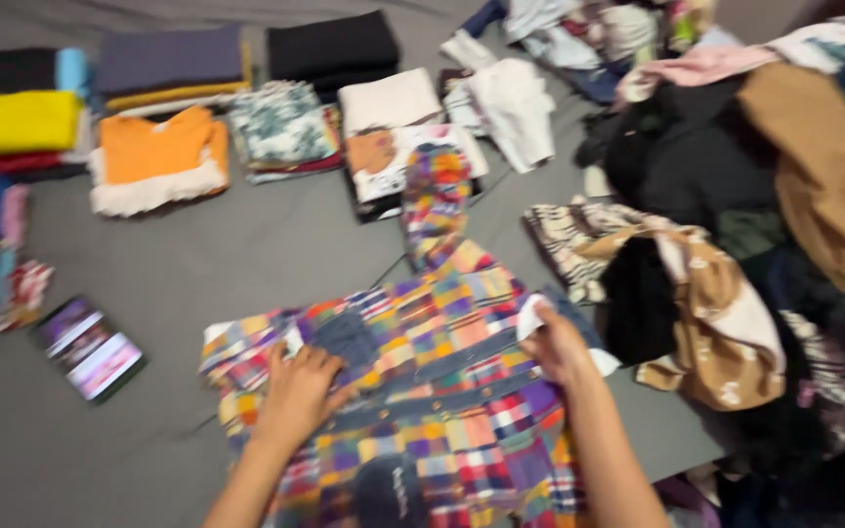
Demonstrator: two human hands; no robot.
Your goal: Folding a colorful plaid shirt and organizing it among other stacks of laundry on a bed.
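Note:
A multicoloured patchwork plaid shirt [442,323] lies spread on the grey sheet [246,244], one sleeve stretching away toward the folded piles. My left hand [297,391] presses flat on the shirt's left part, beside a dark denim patch [346,337]. Fingers of my right hand [555,344] pinch the shirt's right edge, where a white lining shows. The picture is motion-blurred.
Folded clothes sit in stacks along the far edge: yellow [14,119], orange [156,156], grey-blue [170,61], black [333,44], white [388,101]. A lit phone [90,349] lies at the left. A heap of unfolded garments [735,196] fills the right side.

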